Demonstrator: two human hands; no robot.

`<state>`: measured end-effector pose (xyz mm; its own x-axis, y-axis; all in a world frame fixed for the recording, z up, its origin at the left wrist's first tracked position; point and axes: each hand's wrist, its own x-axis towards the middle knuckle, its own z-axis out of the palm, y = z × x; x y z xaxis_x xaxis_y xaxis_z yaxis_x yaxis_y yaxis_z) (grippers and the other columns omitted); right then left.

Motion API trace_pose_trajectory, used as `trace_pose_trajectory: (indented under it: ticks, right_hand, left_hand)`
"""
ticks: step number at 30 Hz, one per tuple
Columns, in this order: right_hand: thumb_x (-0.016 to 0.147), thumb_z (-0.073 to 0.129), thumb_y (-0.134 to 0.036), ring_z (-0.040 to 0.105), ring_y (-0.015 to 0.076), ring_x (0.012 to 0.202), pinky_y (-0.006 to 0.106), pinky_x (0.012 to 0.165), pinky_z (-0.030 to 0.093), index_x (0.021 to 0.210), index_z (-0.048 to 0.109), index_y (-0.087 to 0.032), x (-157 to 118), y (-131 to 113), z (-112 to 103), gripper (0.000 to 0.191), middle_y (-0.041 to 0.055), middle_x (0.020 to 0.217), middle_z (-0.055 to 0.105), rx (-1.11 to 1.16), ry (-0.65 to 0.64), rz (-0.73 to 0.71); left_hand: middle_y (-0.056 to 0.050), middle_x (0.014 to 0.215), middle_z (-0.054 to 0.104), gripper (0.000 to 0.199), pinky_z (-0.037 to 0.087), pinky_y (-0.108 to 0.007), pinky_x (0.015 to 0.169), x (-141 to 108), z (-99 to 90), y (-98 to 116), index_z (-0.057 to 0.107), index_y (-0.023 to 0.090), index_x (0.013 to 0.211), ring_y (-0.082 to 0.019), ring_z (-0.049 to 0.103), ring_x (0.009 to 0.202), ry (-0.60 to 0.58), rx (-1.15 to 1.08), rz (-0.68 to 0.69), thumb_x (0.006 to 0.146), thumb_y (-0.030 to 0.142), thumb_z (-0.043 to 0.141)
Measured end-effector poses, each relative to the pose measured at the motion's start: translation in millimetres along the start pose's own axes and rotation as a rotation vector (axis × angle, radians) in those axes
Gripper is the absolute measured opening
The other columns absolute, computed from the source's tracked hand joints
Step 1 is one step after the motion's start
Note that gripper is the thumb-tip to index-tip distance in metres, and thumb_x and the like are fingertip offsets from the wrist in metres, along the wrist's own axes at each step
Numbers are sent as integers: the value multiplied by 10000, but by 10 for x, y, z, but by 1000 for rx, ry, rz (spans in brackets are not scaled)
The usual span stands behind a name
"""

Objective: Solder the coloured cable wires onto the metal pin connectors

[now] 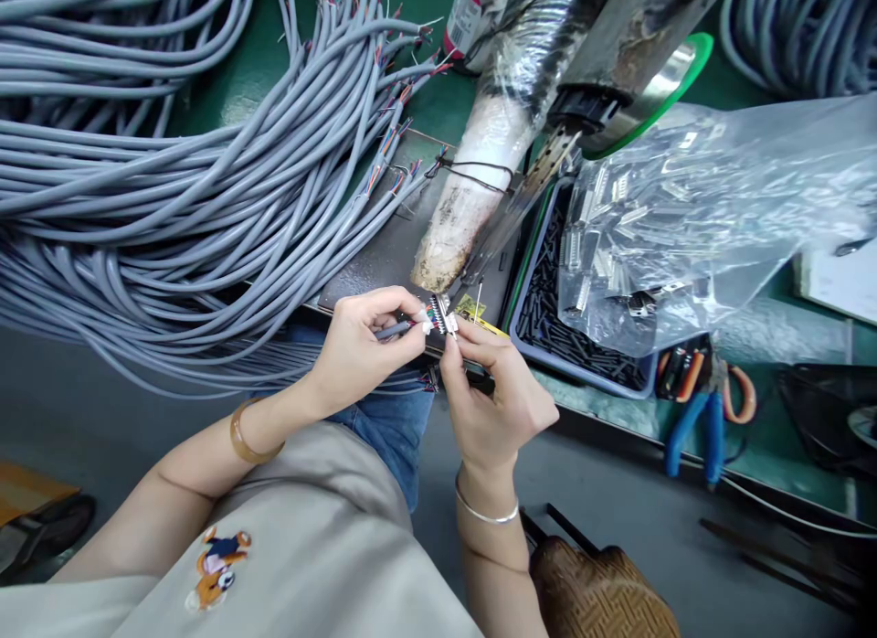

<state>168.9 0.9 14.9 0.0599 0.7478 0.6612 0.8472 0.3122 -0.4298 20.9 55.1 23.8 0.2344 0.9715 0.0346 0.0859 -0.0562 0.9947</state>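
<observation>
My left hand (374, 345) is closed on the end of a grey cable (392, 330), pinching near its thin coloured wires. A small metal connector (444, 314) with a row of pins is pinched between the thumb and fingers of my right hand (490, 382). The wire ends meet the connector's left side, partly hidden by my left fingertips. Just above the connector is the tip of a white wrapped tube (442, 254), with a soldering tool (497, 222) slanting down beside it.
Many grey cables (239, 190) cover the left of the green table. To the right are a bin of small black tubes (562, 318), a plastic bag of connectors (658, 227), blue-handled pliers (713, 432) and orange-handled scissors (744, 391). A woven stool (599, 588) stands below.
</observation>
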Motion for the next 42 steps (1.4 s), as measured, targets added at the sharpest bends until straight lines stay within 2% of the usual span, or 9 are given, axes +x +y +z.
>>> trace_pose_trajectory:
  ticks: [7,11,16,21,25,29,33,37,42]
  right_hand:
    - [863,750,-94,801,133,793,199,675,610,885,643,-219,-81,-34,-176,166,-2,992,830,-22,20,33]
    - [840,769,-78,803,145,775,200,648,601,867,655,-213,-160,-48,-245,178,6,975,833,6,75,82]
    - [841,763,-69,815,191,852,234,667,632,843,639,-207,-269,-55,-207,185,26,935,831,113,154,125]
    - [822,782,-63,812,178,796,225,642,629,879,656,-207,-309,-78,-186,199,19,924,831,69,210,27]
    - [834,770,-69,811,173,791,225,663,635,888,661,-208,-300,-94,-185,185,17,917,829,44,227,1]
    - [857,749,-82,814,186,823,245,688,654,916,663,-203,-323,-93,-158,160,31,942,826,64,246,18]
    - [858,747,-72,814,186,811,252,691,660,934,663,-197,-373,-84,-134,169,36,947,826,54,267,-5]
    - [844,751,-52,814,188,824,246,693,655,939,673,-190,-388,-75,-96,185,35,934,826,60,297,-42]
    - [910,696,-132,791,180,718,269,610,623,911,688,-197,-337,-96,-195,65,36,874,813,137,268,48]
  left_hand:
    - [3,818,647,199,390,-163,504,-159,-93,16,626,147,918,-34,479,541,-147,-116,-164,797,254,742]
    - [29,675,588,216,392,-161,512,-235,-199,10,629,137,827,-44,472,538,-233,-133,-250,800,307,759]
    - [11,590,599,343,370,-173,452,-247,-283,0,630,128,720,-52,466,470,-481,-299,-416,843,434,725]
    - [27,571,581,338,340,-158,449,-236,-321,-6,629,124,726,-41,442,469,-565,-379,-495,782,412,799]
    - [7,586,629,302,312,-162,448,-252,-333,-27,683,107,804,-36,427,463,-555,-428,-475,766,369,829]
    - [6,571,627,336,239,-171,419,-275,-343,-28,727,85,913,-26,366,424,-630,-512,-507,809,397,798]
    - [-9,606,649,350,280,-169,414,-276,-358,-58,686,97,809,-30,412,423,-592,-470,-524,788,423,811]
    - [-5,559,605,390,246,-176,422,-252,-376,-128,696,91,750,-32,402,424,-703,-491,-547,800,466,790]
    - [21,569,584,335,224,-175,440,-244,-338,-157,728,93,809,-23,362,452,-573,-517,-507,745,403,836]
